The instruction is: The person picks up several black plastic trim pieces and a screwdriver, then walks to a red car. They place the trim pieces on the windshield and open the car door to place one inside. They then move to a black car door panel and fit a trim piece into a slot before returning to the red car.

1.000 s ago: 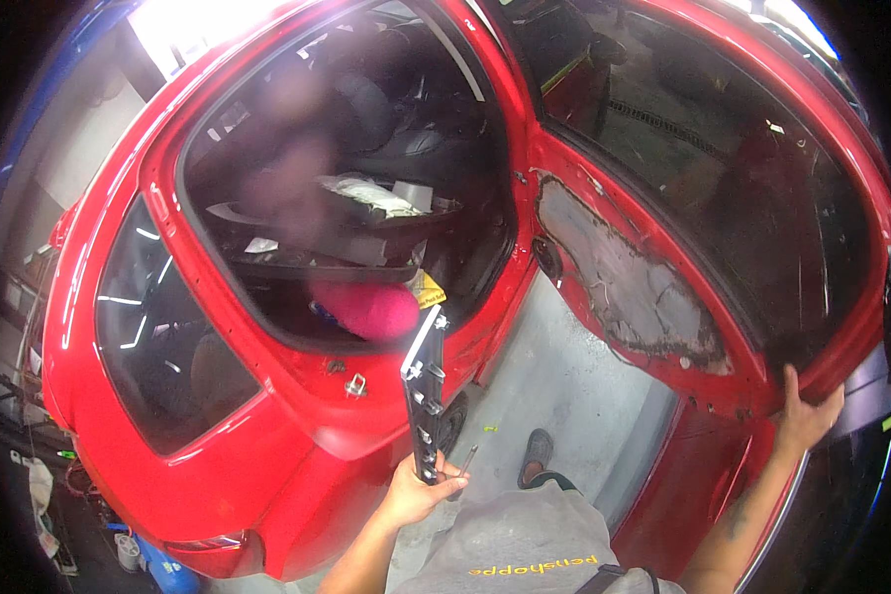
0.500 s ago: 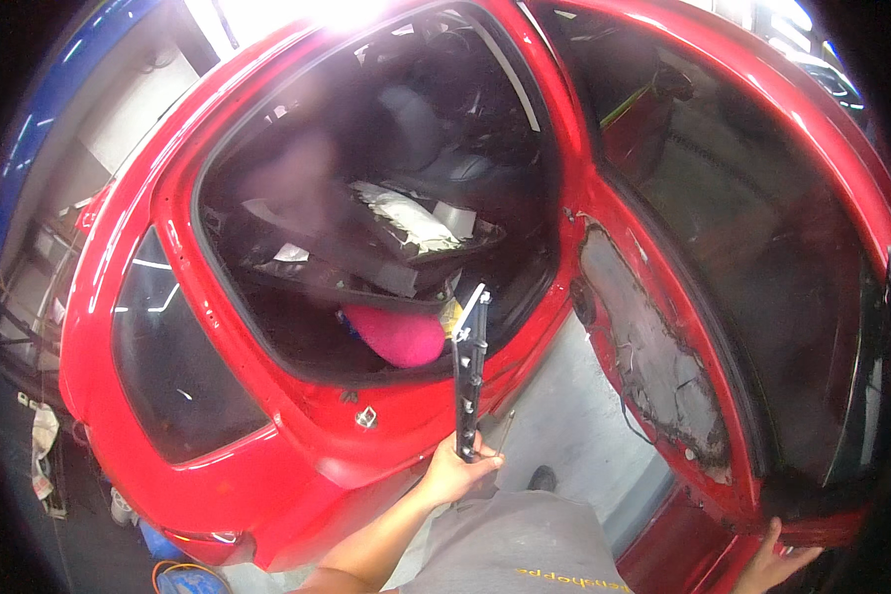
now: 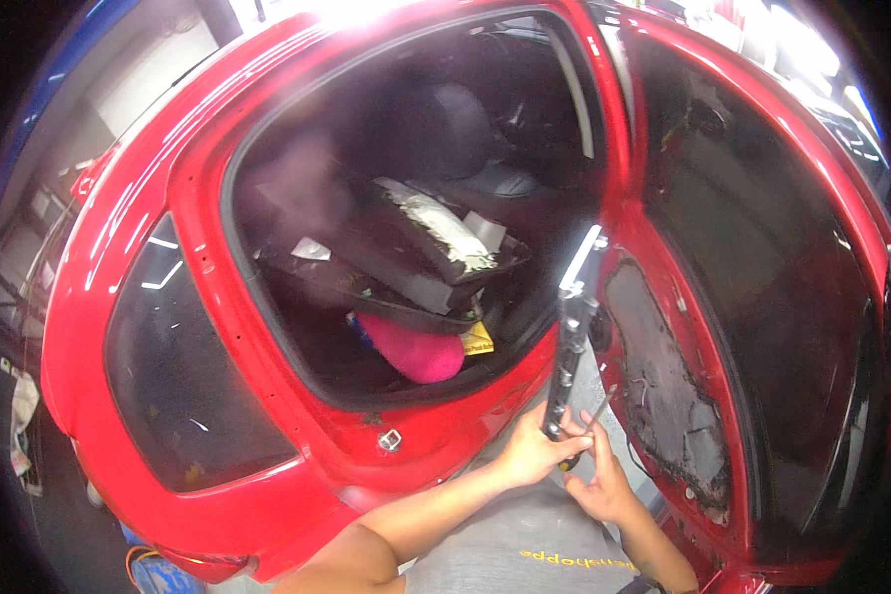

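Observation:
My left hand [image 3: 540,447] grips the lower end of a long, narrow black plastic car part [image 3: 571,342]. The part stands up in front of me, with a pale strip at its top end. A screwdriver with a thin metal shaft [image 3: 607,400] also sits at the left hand's fingers, its dark and yellow handle end [image 3: 568,462] showing below them. My right hand [image 3: 606,487] is close beside the left, its thumb apart from its fingers around the handle end. Its fingertips meet the left hand's; whether they touch the screwdriver is hard to tell.
A red car body [image 3: 317,465] with a metal door striker [image 3: 390,441] is in front of me. At right its door [image 3: 668,396] stands open, inner side bare of trim. Inside the car lie a pink rounded thing [image 3: 416,348] and a yellow packet [image 3: 477,340].
My right hand has come from the door's lower edge to beside my left hand. The left hand and black part have shifted right in the picture; the view has also turned.

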The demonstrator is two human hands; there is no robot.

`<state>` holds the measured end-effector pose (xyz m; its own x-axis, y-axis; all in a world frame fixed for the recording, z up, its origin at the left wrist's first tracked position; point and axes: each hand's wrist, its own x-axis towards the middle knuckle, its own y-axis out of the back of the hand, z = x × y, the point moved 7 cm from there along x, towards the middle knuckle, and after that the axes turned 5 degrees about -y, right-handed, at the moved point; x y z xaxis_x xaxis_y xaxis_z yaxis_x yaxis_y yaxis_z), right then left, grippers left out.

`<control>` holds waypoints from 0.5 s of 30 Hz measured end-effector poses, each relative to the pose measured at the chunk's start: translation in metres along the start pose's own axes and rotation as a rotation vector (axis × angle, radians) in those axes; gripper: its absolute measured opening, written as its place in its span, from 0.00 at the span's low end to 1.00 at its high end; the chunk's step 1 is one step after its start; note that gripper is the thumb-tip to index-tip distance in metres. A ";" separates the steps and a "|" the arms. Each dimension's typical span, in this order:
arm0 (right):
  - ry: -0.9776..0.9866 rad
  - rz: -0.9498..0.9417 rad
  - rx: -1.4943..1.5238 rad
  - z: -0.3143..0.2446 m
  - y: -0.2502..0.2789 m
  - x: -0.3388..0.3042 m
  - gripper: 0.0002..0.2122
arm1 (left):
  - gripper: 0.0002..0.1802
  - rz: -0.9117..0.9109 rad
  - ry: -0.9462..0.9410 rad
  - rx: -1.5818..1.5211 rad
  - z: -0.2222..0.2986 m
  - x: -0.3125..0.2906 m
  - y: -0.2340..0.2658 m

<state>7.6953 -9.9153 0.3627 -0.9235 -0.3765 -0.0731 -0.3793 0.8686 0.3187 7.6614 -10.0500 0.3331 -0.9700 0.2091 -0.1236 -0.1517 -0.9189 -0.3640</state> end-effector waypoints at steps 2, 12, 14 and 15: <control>-0.016 -0.061 0.116 0.019 -0.025 0.025 0.42 | 0.17 0.043 -0.080 0.041 0.011 0.002 0.010; -0.065 0.259 0.277 0.006 0.007 0.097 0.17 | 0.22 0.502 -0.196 0.810 0.064 -0.010 0.083; 0.010 0.228 0.281 -0.018 0.006 0.123 0.20 | 0.26 0.494 -0.349 0.855 0.043 0.005 0.087; 0.052 0.208 0.292 -0.027 0.003 0.135 0.21 | 0.27 0.460 -0.327 0.826 0.038 0.014 0.083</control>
<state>7.5708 -9.9717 0.3791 -0.9815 -0.1910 0.0153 -0.1903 0.9810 0.0383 7.6278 -10.1357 0.3359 -0.9533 -0.2133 0.2138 0.2876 -0.8575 0.4267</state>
